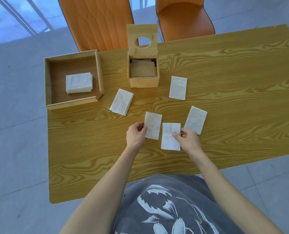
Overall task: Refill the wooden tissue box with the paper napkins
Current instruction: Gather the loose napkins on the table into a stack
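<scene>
The wooden tissue box (pixel 143 81) stands at the back of the table, its lid (pixel 142 38) with a round hole tilted up; several napkins lie inside it. Folded white napkins are spread on the table in front of it. My left hand (pixel 136 135) pinches the left edge of one napkin (pixel 153 124). My right hand (pixel 189 141) pinches the right side of another napkin (pixel 170 138). Loose napkins lie at the left (pixel 121 101), the right (pixel 195 119) and beside the box (pixel 178 87).
An open wooden tray (pixel 72 101) at the table's back left holds a stack of napkins (pixel 79 82). Two orange chairs (pixel 98 22) stand behind the wood-grain table (pixel 224 115). Grey tiled floor surrounds it.
</scene>
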